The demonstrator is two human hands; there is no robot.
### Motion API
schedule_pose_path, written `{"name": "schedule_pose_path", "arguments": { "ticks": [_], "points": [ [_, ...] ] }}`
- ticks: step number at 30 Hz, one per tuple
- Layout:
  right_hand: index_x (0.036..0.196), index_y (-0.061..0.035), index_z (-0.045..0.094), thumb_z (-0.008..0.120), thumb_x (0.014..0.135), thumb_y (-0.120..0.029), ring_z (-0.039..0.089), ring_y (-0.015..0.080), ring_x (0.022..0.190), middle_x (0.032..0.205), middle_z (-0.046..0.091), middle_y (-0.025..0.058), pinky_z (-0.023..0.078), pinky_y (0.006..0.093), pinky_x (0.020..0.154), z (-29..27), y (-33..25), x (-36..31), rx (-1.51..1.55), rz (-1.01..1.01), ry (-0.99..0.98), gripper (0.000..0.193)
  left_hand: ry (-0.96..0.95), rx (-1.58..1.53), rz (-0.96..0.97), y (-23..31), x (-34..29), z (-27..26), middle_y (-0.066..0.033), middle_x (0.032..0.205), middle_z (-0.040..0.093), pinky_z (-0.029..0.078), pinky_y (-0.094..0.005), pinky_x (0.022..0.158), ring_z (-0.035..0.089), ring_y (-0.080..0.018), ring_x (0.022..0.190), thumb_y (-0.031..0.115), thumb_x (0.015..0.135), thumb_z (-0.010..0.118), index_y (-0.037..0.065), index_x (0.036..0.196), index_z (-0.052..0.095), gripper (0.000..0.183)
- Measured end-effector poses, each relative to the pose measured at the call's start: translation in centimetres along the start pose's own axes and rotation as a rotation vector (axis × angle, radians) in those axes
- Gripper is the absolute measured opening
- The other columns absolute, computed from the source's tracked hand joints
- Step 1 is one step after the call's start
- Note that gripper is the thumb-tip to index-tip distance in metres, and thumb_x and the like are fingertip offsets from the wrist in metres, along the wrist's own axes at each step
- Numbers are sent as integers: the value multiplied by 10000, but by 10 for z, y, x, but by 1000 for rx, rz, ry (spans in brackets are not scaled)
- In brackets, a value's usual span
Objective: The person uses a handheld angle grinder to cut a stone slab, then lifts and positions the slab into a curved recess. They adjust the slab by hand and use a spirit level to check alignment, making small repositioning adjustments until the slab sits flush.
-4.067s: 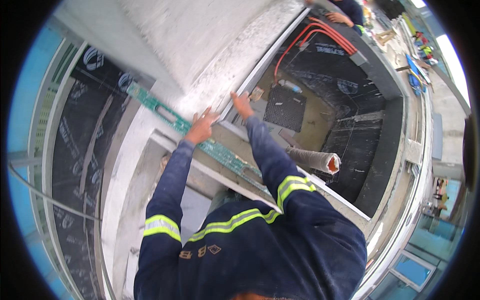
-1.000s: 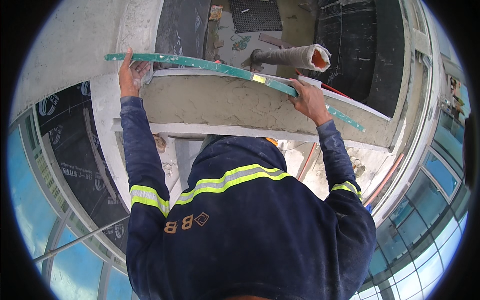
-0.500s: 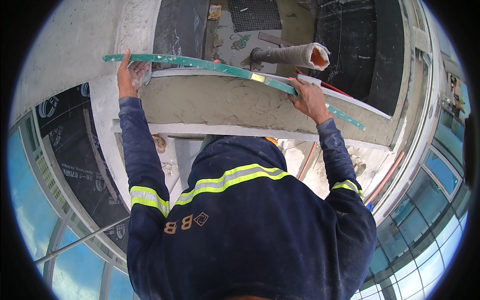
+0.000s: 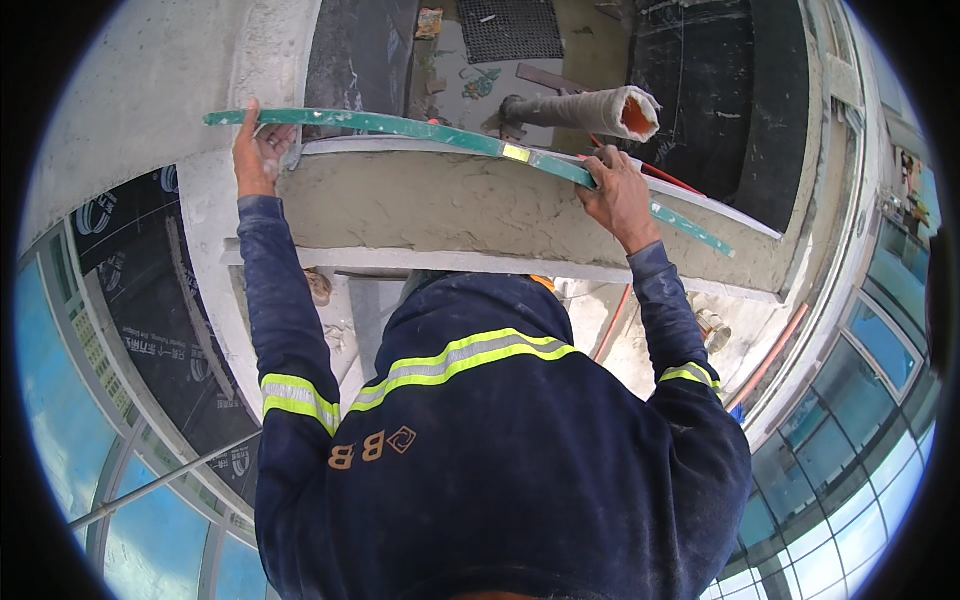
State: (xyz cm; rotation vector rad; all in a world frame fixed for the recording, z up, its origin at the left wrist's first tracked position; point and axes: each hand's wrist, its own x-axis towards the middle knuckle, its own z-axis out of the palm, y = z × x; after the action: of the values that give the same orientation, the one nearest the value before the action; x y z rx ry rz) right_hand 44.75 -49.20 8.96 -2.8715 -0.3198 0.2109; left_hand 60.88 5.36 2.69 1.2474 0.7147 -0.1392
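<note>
A long green spirit level (image 4: 400, 126) lies along the top edge of a grey, freshly plastered ledge (image 4: 440, 205). My left hand (image 4: 258, 150) grips the level near its left end. My right hand (image 4: 618, 195) holds it farther right, past the yellow vial, fingers wrapped over the top. The level's right end sticks out beyond my right hand. Both arms, in dark blue sleeves with reflective bands, reach up to the ledge.
Behind the ledge a white-wrapped pipe (image 4: 590, 110) with an orange mouth lies over a recess lined with black membrane (image 4: 720, 90). A metal grate (image 4: 515, 30) sits at the top. Black membrane sheets (image 4: 140, 290) hang at left. Orange conduit (image 4: 770, 355) and glass panels (image 4: 860, 430) are at right.
About four seconds ago the level sat slanted on another edge, seen from a different angle. Over the last second both hands and the level have hardly moved.
</note>
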Motion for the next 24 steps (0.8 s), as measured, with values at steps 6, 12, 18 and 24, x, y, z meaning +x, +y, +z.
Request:
{"name": "schedule_pose_path", "arguments": {
  "ticks": [6,12,18,24],
  "points": [
    [1017,-99,662,826,741,-259,608,320,1064,1083,589,95,515,470,828,-3,-2,0,-73,23,-52,359,39,-32,9,-2,-3,5,-216,1086,660,540,-466,899,691,-329,978,502,886,796,-8,1253,537,680],
    [1002,-104,664,808,779,-262,640,302,1031,1024,607,82,505,458,813,-4,5,6,-58,-30,-81,309,36,-21,25,1,-8,4,-214,1103,656,548,-459,877,693,-337,982,506,890,789,-7,1261,546,678],
    [980,-111,654,791,804,-274,681,302,964,934,653,74,515,454,800,-8,13,15,-17,14,-77,276,71,21,-6,3,-9,15,-232,1133,648,544,-461,880,689,-360,1054,526,882,785,-16,1293,531,726],
    [978,-107,639,790,814,-260,690,313,943,925,676,76,519,467,799,-11,16,17,-11,7,-103,271,51,10,23,1,-10,8,-250,1187,626,521,-467,918,683,-363,1065,541,866,797,-35,1376,480,832]
  ]
}}
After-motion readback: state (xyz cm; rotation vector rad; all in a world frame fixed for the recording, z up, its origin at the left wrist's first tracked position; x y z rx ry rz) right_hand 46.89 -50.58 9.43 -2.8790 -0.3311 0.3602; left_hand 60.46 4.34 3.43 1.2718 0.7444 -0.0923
